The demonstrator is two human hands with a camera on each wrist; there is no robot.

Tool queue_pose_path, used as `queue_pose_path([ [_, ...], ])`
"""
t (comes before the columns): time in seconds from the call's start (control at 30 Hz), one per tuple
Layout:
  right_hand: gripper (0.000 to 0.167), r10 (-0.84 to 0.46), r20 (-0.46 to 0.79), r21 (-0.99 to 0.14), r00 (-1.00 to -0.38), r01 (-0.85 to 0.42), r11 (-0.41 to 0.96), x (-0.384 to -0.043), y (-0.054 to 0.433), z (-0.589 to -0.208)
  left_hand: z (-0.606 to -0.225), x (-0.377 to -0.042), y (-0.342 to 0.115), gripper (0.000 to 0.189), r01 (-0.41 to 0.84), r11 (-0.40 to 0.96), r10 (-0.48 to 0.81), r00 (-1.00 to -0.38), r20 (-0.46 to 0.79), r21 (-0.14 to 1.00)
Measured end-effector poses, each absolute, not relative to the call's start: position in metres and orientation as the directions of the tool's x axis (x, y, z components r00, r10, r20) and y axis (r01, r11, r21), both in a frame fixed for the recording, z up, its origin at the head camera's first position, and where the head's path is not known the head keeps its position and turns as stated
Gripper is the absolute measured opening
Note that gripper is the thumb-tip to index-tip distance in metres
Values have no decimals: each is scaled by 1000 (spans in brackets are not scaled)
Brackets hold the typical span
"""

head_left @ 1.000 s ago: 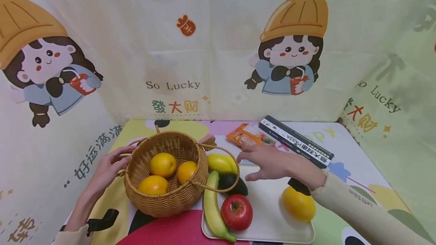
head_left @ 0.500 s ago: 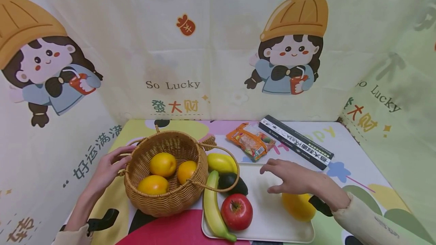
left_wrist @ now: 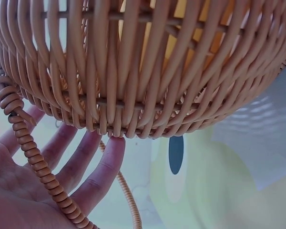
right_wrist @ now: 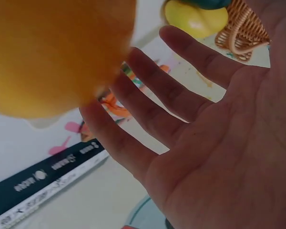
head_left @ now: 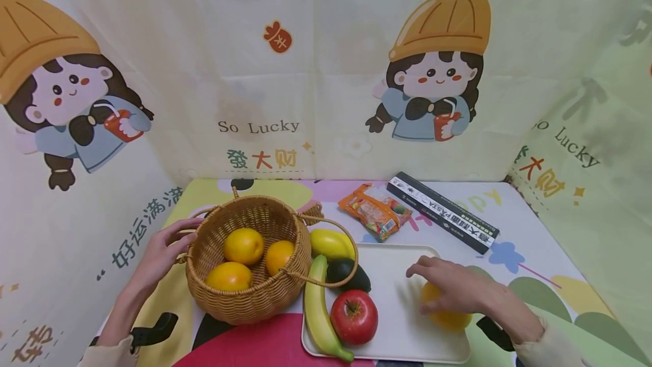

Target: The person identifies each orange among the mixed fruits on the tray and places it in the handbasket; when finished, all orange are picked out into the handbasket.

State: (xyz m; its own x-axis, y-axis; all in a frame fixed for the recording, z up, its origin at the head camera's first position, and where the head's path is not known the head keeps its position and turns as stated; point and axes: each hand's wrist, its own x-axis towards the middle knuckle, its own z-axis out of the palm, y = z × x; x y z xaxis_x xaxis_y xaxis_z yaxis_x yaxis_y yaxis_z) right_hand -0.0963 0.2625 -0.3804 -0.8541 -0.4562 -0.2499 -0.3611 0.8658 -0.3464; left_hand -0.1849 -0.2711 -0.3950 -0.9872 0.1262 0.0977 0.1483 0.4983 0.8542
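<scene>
In the head view my right hand [head_left: 455, 286] is over an orange [head_left: 450, 321] on the white tray [head_left: 399, 333]. Its fingers are spread around the fruit's upper side. The right wrist view has the fingertips close to the orange [right_wrist: 57, 57]; contact is hard to tell. My left hand [head_left: 162, 251] rests at the left side of a wicker basket [head_left: 244, 307] that holds three oranges [head_left: 244, 247]. In the left wrist view extended fingers [left_wrist: 102, 174] touch the basket's woven wall [left_wrist: 133, 95], and a wrapped handle [left_wrist: 38, 162] crosses before the palm.
A red apple [head_left: 354, 319], a banana [head_left: 317, 299], a dark green oval fruit [head_left: 363, 281] and a yellow fruit [head_left: 328, 243] sit at the tray's left. A second basket handle [head_left: 351, 242] reaches over them. Behind lie an orange snack packet [head_left: 374, 211] and a long pasta box [head_left: 443, 211].
My right hand has moved right and toward me, from above the back of the tray near the snack packet to the orange. My left hand and the basket have stayed put.
</scene>
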Motion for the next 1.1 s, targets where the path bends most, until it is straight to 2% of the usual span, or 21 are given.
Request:
queue_pose_path([
  [0.33, 52, -496, -172, -336, -851, -423, 842, -85, 277, -400, -394, -185, -271, 42, 166, 511, 126, -985, 118, 843],
  [0.63, 59, -490, -203, -348, -848, -406, 845, -82, 283, -410, -395, -184, -270, 41, 171, 522, 119, -985, 127, 836],
  [0.87, 65, -448, -259, -362, -856, -345, 866, -82, 281, -414, -394, -184, -269, 41, 165, 511, 122, -985, 119, 843],
  [1.1, 67, -461, -254, -350, -850, -363, 863, -83, 282, -416, -394, -183, -270, 41, 174, 505, 124, -984, 128, 845],
])
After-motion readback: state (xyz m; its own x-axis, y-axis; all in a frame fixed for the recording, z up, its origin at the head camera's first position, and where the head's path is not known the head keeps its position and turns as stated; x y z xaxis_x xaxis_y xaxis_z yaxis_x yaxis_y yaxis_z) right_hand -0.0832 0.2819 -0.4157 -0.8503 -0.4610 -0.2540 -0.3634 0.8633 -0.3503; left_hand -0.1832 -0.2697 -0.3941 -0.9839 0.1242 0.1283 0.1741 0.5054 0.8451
